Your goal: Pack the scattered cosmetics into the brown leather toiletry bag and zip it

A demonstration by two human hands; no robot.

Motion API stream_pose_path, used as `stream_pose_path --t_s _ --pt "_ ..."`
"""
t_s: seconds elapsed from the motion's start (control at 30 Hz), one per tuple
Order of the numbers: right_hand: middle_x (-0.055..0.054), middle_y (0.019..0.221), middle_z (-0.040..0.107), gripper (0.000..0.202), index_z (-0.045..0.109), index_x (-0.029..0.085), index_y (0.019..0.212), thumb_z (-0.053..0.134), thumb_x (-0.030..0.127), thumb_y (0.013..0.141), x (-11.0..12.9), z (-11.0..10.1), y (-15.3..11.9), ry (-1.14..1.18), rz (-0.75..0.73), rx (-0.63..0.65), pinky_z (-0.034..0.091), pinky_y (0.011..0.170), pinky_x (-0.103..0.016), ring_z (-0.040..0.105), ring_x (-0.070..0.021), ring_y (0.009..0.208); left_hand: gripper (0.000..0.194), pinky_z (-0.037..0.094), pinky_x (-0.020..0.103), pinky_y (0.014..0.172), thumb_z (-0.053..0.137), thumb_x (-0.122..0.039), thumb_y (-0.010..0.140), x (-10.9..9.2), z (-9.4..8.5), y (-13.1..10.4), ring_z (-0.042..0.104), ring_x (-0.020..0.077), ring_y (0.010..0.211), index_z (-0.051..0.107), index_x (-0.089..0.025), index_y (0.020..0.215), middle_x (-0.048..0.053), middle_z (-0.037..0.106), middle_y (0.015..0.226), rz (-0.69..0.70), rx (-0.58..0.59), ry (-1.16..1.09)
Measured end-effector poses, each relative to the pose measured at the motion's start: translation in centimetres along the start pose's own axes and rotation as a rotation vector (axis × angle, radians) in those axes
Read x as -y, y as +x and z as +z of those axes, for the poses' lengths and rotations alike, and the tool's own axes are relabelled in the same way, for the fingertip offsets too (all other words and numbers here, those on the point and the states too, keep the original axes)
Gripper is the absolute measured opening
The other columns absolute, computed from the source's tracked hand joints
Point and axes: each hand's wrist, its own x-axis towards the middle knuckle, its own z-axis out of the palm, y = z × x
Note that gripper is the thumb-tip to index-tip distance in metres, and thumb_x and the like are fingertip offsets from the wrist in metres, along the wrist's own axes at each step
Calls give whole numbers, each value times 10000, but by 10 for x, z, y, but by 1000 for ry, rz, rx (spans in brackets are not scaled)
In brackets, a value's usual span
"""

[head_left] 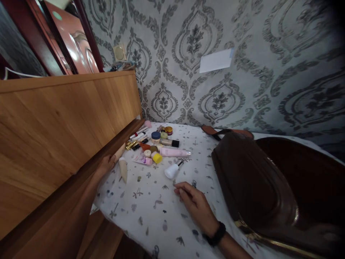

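My left hand (106,164), at the left edge of the cloth-covered surface, is closed around the end of a beige tube (120,152). Right beside it lies another beige tube (123,169) with a white cap. My right hand (195,203), with a black band at the wrist, rests on the patterned cloth, fingers loosely bent and nothing visible in them. Just beyond its fingertips is a white bottle (171,171) with a silvery neck. Farther back are a pink tube (172,152), a small tube with a pink cap (142,160), a yellow-capped item (157,157) and a blue-lidded jar (155,137).
A large dark brown bag (250,183) with a gold zipper stands open on the right. Wooden panelling (67,118) borders the left side. Several small cosmetics, including gold-coloured tubes (131,144) and an amber jar (168,130), cluster near the patterned wall (185,79).
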Motion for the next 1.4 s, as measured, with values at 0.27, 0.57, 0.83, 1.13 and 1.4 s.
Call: stream_pose_path --t_s 0.27,0.57,0.83,1.13,1.4 --pt "-92 833 707 377 640 174 964 444 480 863 -1 1 0 3 0 1 516 669 -319 645 -209 744 381 479 369 724 319 -379 947 -19 9 -10 684 307 892 584 -132 1065 200 701 999 -25 -28 220" --pt "-78 810 708 339 647 183 945 458 452 863 1 0 0 -1 -24 -13 514 653 -305 642 -199 719 355 459 308 690 353 -412 971 -16 5 -21 678 266 899 496 -184 1203 123 696 1005 44 25 237" --pt "-87 838 718 340 642 186 959 456 455 866 -1 1 0 5 -10 -4 528 671 -318 664 -216 767 384 435 409 941 335 -375 987 -48 11 -54 535 279 1146 547 -179 1238 134 588 1238 267 -227 232" --pt "-79 817 714 326 637 184 949 450 437 865 1 2 -1 9 -8 -9 512 654 -307 650 -201 734 642 454 389 927 537 -401 863 -66 33 -55 554 298 1172 337 -186 1434 143 555 1267 193 14 34" --pt "-64 806 712 296 643 192 937 472 424 868 5 0 -2 32 -3 -8 501 658 -299 645 -193 731 408 422 416 1006 488 -248 871 -67 30 -37 502 281 1208 490 -171 1272 140 534 1281 302 -88 56"
